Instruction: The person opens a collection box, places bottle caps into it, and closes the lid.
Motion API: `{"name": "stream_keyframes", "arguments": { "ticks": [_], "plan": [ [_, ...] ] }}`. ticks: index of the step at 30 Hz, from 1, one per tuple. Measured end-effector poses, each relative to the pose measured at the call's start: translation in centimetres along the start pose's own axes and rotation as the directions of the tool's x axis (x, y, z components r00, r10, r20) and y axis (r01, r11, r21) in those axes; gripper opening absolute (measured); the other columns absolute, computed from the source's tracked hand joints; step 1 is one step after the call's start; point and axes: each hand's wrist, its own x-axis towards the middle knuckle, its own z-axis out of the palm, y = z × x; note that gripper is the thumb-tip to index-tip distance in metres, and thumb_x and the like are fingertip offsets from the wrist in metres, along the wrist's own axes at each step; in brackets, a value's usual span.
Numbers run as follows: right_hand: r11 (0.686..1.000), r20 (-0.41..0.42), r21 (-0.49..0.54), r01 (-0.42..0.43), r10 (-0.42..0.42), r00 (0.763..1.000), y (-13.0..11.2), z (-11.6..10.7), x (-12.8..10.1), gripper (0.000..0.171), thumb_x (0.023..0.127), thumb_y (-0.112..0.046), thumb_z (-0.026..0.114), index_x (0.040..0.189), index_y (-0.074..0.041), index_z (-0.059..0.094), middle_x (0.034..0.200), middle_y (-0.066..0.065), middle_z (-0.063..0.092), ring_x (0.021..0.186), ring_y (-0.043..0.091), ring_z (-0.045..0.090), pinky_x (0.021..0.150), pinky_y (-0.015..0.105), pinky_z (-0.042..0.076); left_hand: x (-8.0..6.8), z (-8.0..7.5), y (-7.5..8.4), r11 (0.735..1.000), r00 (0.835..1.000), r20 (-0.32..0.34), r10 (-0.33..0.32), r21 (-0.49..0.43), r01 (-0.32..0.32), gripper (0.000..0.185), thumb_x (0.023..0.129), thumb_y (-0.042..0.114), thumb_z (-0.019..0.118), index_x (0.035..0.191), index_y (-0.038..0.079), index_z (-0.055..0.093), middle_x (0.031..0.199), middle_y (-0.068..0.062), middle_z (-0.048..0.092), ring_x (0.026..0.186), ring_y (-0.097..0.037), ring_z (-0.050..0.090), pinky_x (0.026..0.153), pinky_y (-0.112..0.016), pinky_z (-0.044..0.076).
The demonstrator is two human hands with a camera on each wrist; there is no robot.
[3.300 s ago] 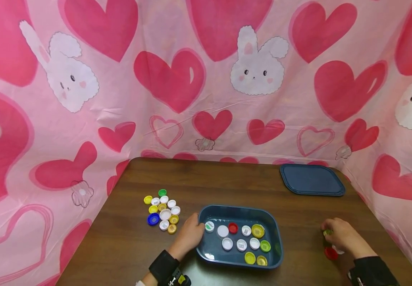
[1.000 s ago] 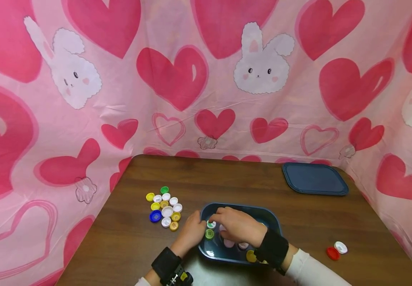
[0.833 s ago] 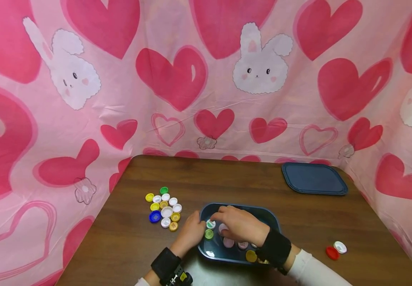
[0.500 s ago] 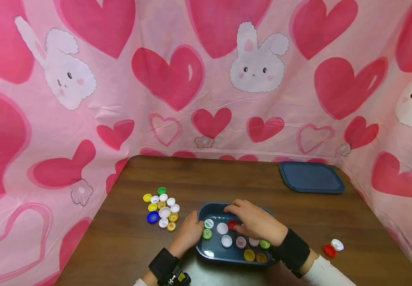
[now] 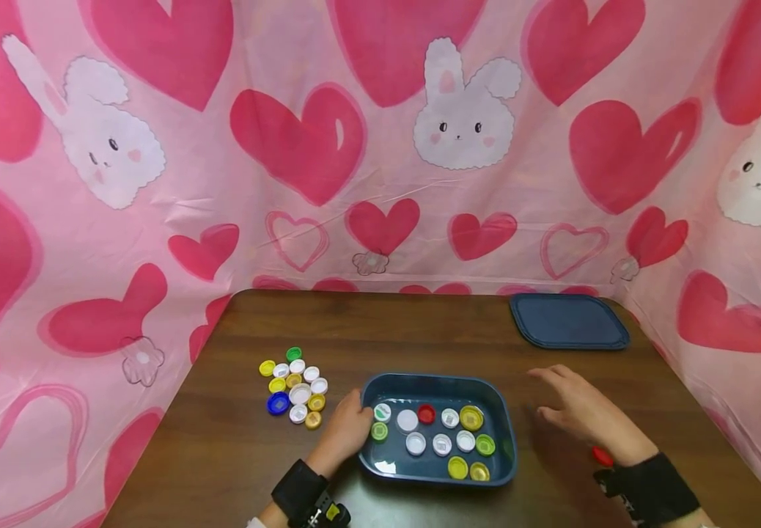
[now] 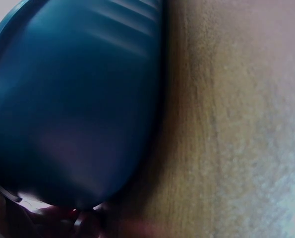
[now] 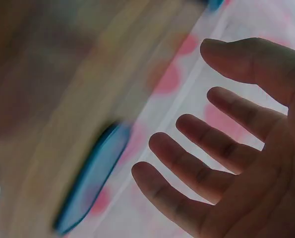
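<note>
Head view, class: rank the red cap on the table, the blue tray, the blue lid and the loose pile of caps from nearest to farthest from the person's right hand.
From the right hand:
1. Red cap, just beside the wrist.
2. Blue tray, to its left.
3. Blue lid, at the table's far right corner.
4. Pile of caps, beyond the tray, far left.

Setting: a staged tabletop booth, not a lived-in room. A pink plastic sheet printed with hearts and white rabbits hangs on three sides of a dark wood table, closing off whatever lies behind. It shows creases and a fold line near the far edge. On the table: a blue tray of bottle caps near the front edge, loose caps toward the left edge, a blue lid at the far right corner.
</note>
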Motion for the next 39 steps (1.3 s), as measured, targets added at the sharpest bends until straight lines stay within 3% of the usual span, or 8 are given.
{"name": "stream_keyframes", "arguments": {
  "ticks": [7, 13, 26, 39],
  "plan": [
    [0.988, 0.000, -0.040, -0.149, 0.149, 0.989, 6.5, -1.0, -3.8, 0.055, 0.077, -0.008, 0.082, 0.124, 0.007, 0.060, 0.114, 0.029, 0.060, 0.106, 0.050, 0.059, 0.086, 0.064, 0.049, 0.0, -0.1, 0.1, 1.000, 1.000, 0.004, 0.003, 0.020, -0.003, 0.043, 0.098, 0.013, 0.049, 0.133, -0.012, 0.050, 0.123, -0.025, 0.059, 0.113, -0.035, 0.059, 0.101, -0.059, 0.046],
    [0.975, 0.064, -0.049, -0.216, 0.219, 0.974, 9.3, -0.8, -5.5, 0.055, 0.075, -0.007, 0.081, 0.122, 0.010, 0.060, 0.110, 0.031, 0.060, 0.102, 0.050, 0.059, 0.083, 0.064, 0.049, 0.0, -0.1, 0.1, 1.000, 1.000, 0.018, -0.015, -0.001, 0.015, 0.044, 0.099, 0.013, 0.049, 0.135, -0.012, 0.049, 0.125, -0.024, 0.059, 0.113, -0.035, 0.058, 0.101, -0.059, 0.046],
    [0.976, 0.071, -0.047, -0.211, 0.214, 0.974, 10.2, 0.7, -6.9, 0.044, 0.077, -0.003, 0.078, 0.118, 0.005, 0.064, 0.107, 0.026, 0.062, 0.099, 0.045, 0.062, 0.084, 0.061, 0.051, 0.0, -0.1, 0.0, 0.999, 0.999, 0.025, -0.023, -0.024, 0.023, 0.044, 0.099, 0.013, 0.048, 0.135, -0.011, 0.048, 0.125, -0.023, 0.059, 0.110, -0.032, 0.059, 0.100, -0.059, 0.047],
    [0.978, 0.092, -0.058, -0.202, 0.207, 0.974, 10.5, 1.6, -7.1, 0.048, 0.072, -0.002, 0.080, 0.117, 0.003, 0.065, 0.106, 0.023, 0.062, 0.098, 0.040, 0.063, 0.081, 0.056, 0.052, 0.0, -0.1, 0.0, 1.000, 1.000, 0.021, -0.017, -0.016, 0.017, 0.041, 0.099, 0.013, 0.049, 0.133, -0.011, 0.050, 0.122, -0.022, 0.060, 0.109, -0.032, 0.059, 0.100, -0.058, 0.048]
  ]
}}
